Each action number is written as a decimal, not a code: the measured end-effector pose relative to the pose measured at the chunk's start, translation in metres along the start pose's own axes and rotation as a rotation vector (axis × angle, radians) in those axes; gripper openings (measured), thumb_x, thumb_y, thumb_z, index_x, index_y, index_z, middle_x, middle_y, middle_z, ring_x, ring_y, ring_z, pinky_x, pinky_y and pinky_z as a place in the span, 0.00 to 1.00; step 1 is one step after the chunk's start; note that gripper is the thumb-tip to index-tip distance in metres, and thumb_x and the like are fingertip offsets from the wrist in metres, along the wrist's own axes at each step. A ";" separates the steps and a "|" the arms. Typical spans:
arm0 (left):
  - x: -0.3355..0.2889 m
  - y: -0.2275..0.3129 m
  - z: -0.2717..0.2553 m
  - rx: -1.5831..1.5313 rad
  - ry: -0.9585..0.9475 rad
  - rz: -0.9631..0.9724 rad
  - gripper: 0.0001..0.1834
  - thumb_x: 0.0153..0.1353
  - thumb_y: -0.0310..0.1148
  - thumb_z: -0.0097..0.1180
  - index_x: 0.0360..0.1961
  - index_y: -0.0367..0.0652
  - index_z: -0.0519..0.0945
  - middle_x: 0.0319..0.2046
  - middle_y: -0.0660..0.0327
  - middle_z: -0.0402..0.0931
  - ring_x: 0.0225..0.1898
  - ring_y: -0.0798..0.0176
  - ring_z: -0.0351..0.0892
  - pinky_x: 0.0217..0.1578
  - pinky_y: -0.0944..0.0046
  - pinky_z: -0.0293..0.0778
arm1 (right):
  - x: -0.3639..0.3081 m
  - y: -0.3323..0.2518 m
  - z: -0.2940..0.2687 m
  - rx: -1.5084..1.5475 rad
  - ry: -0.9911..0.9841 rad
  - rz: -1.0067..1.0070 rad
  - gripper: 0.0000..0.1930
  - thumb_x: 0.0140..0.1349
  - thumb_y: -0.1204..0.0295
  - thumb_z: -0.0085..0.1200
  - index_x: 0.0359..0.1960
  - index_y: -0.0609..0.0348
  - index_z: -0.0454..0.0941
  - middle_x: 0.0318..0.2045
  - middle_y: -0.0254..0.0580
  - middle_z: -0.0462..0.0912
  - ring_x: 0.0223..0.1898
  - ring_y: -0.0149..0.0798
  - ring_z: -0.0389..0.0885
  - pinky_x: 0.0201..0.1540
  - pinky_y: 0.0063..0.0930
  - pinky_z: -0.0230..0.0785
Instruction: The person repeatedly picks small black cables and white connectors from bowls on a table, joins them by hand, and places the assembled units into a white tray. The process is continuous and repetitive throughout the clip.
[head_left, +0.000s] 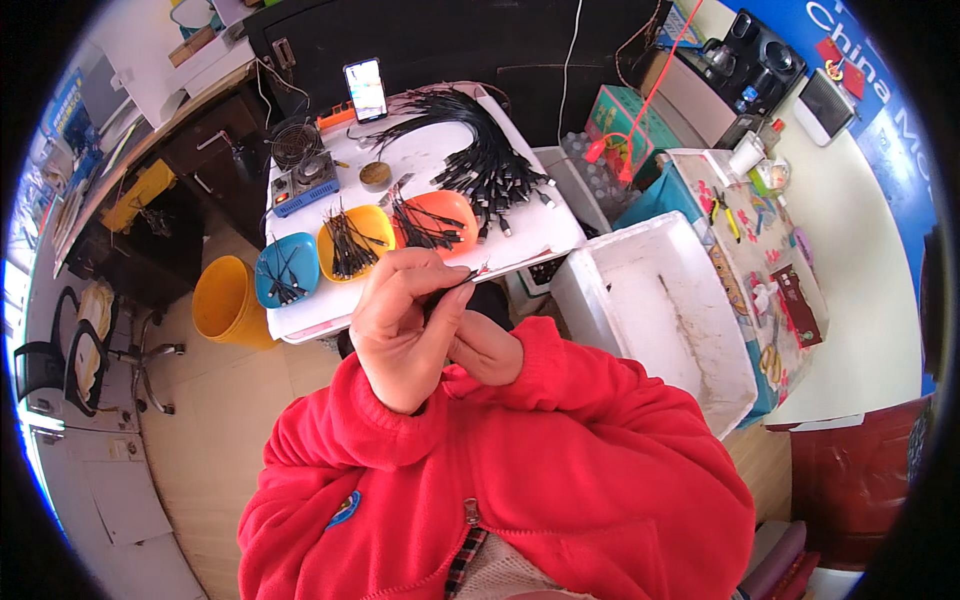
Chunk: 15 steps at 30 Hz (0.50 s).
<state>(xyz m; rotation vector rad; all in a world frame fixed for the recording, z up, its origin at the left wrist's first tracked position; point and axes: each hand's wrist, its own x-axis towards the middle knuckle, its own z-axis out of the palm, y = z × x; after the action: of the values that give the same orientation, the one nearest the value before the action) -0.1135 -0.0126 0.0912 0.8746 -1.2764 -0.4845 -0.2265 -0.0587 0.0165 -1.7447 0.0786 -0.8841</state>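
My left hand is closed in a pinch in front of the table's near edge. Between its thumb and forefinger is a thin black cable, whose tip shows fine, light and reddish wire ends. Just below, my right hand has its fingers drawn together, partly behind the left; whatever it holds is hidden. Beyond the hands, short black cables lie in a blue bowl, a yellow bowl and an orange bowl. A large bundle of black cables with metal plugs spreads across the white table.
Behind the bowls stand a blue soldering unit, a small round tin and an upright phone. A white foam box sits right of the table, a yellow bin left. A cluttered side table is further right.
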 end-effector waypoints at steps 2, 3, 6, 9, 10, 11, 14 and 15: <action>-0.003 0.001 0.004 -0.037 0.002 -0.013 0.11 0.50 0.11 0.59 0.35 0.32 0.80 0.39 0.56 0.73 0.40 0.66 0.75 0.40 0.71 0.72 | -0.004 -0.002 0.000 0.079 0.009 0.047 0.15 0.73 0.67 0.37 0.56 0.62 0.64 0.39 0.38 0.75 0.39 0.30 0.72 0.43 0.25 0.67; -0.005 0.003 0.006 -0.052 0.012 -0.048 0.10 0.50 0.11 0.59 0.34 0.32 0.80 0.38 0.56 0.73 0.40 0.66 0.75 0.40 0.70 0.72 | -0.005 -0.004 0.001 0.088 0.013 0.055 0.16 0.73 0.66 0.37 0.56 0.62 0.64 0.38 0.38 0.75 0.38 0.29 0.72 0.42 0.25 0.67; -0.006 0.008 0.010 -0.088 -0.015 -0.066 0.11 0.50 0.12 0.59 0.36 0.32 0.80 0.40 0.56 0.73 0.41 0.65 0.75 0.41 0.70 0.72 | -0.007 -0.010 0.003 0.075 0.045 0.014 0.16 0.74 0.64 0.36 0.55 0.61 0.65 0.35 0.36 0.74 0.34 0.28 0.71 0.39 0.24 0.67; -0.001 0.008 0.013 -0.189 -0.127 -0.020 0.20 0.52 0.12 0.58 0.48 0.33 0.74 0.50 0.55 0.69 0.48 0.62 0.72 0.45 0.68 0.73 | -0.011 -0.025 -0.010 -0.081 0.120 0.028 0.18 0.73 0.60 0.37 0.51 0.62 0.67 0.32 0.35 0.74 0.31 0.27 0.71 0.36 0.22 0.66; -0.002 0.009 0.015 -0.306 -0.139 -0.063 0.25 0.54 0.12 0.57 0.54 0.34 0.71 0.54 0.54 0.67 0.52 0.61 0.71 0.48 0.66 0.72 | -0.014 -0.034 -0.018 0.042 0.144 0.091 0.19 0.73 0.57 0.37 0.49 0.62 0.69 0.31 0.34 0.73 0.31 0.27 0.70 0.35 0.22 0.65; -0.002 0.010 0.009 -0.371 -0.208 -0.142 0.32 0.56 0.15 0.56 0.63 0.36 0.61 0.61 0.54 0.61 0.61 0.57 0.64 0.57 0.57 0.67 | -0.025 -0.050 -0.033 0.032 0.220 0.209 0.20 0.73 0.56 0.36 0.47 0.62 0.69 0.29 0.33 0.72 0.30 0.26 0.70 0.34 0.22 0.64; 0.007 -0.004 -0.011 -0.223 -0.161 -0.049 0.27 0.61 0.19 0.49 0.62 0.35 0.62 0.62 0.51 0.61 0.65 0.54 0.61 0.61 0.52 0.63 | -0.058 -0.104 -0.092 0.039 0.560 0.080 0.14 0.72 0.59 0.40 0.42 0.58 0.67 0.28 0.35 0.72 0.26 0.25 0.66 0.29 0.19 0.59; 0.008 -0.010 -0.019 -0.176 -0.157 -0.018 0.25 0.62 0.19 0.48 0.61 0.33 0.64 0.61 0.51 0.63 0.65 0.54 0.62 0.60 0.53 0.64 | -0.071 -0.125 -0.114 -0.148 0.685 0.015 0.14 0.72 0.59 0.41 0.44 0.57 0.68 0.27 0.34 0.73 0.26 0.23 0.66 0.27 0.17 0.57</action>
<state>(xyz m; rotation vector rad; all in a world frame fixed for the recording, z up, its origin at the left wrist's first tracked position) -0.0918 -0.0194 0.0871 0.7118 -1.3464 -0.6802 -0.3907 -0.0699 0.0973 -1.4978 0.6177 -1.4593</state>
